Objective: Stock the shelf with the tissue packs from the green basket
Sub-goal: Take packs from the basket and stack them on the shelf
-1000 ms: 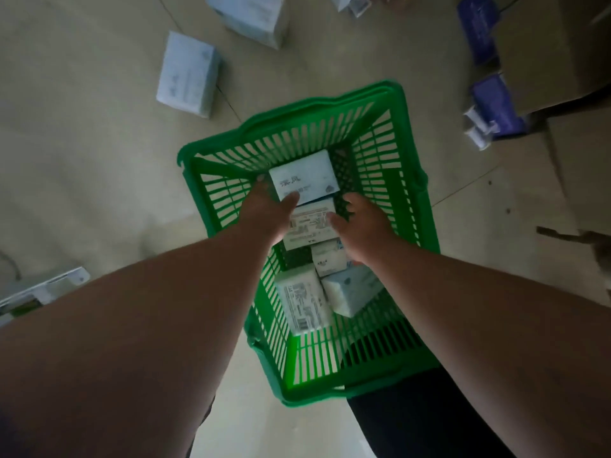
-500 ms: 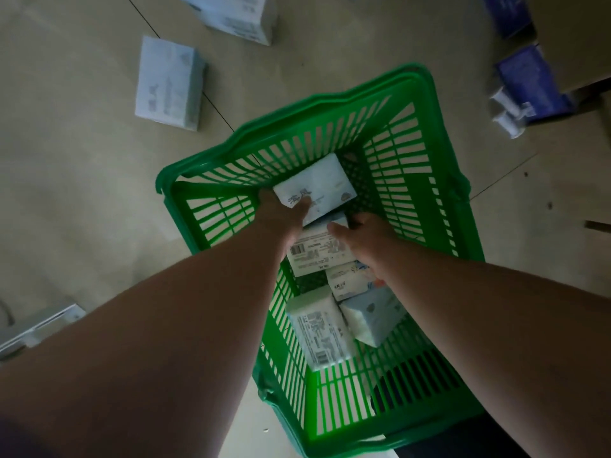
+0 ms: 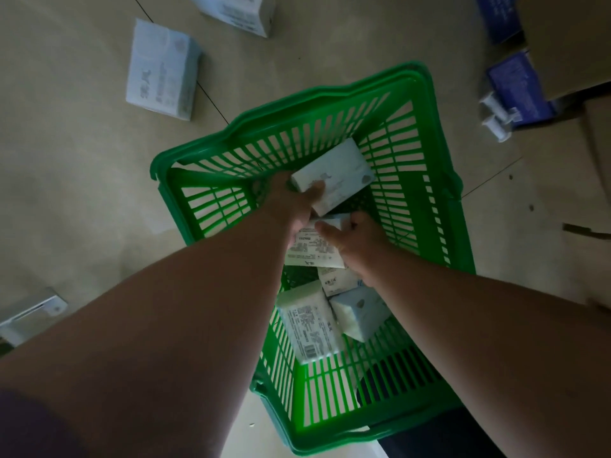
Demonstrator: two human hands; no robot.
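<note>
The green basket (image 3: 334, 94) stands on the floor below me with several white tissue packs inside. My left hand (image 3: 291, 203) grips the farthest pack (image 3: 344, 173), thumb on its top face, and the pack is tilted up. My right hand (image 3: 357, 239) curls its fingers round the far edge of the second pack (image 3: 314, 249), which shows a printed label. A small pack (image 3: 337, 280) lies under my right wrist. Nearer me lie a labelled pack (image 3: 309, 323) and a pale blue pack (image 3: 360, 312).
Large white tissue boxes lie on the beige floor at the upper left (image 3: 162, 69) and at the top (image 3: 238, 11). Blue packages (image 3: 515, 87) and white rolls (image 3: 496, 117) sit beside brown cardboard (image 3: 568, 41) at the right. A white object (image 3: 29, 317) lies at the left edge.
The view has shifted so the basket sits lower right. My left hand has closed on the farthest pack and tipped it up; my right hand has curled round the second pack's edge.
</note>
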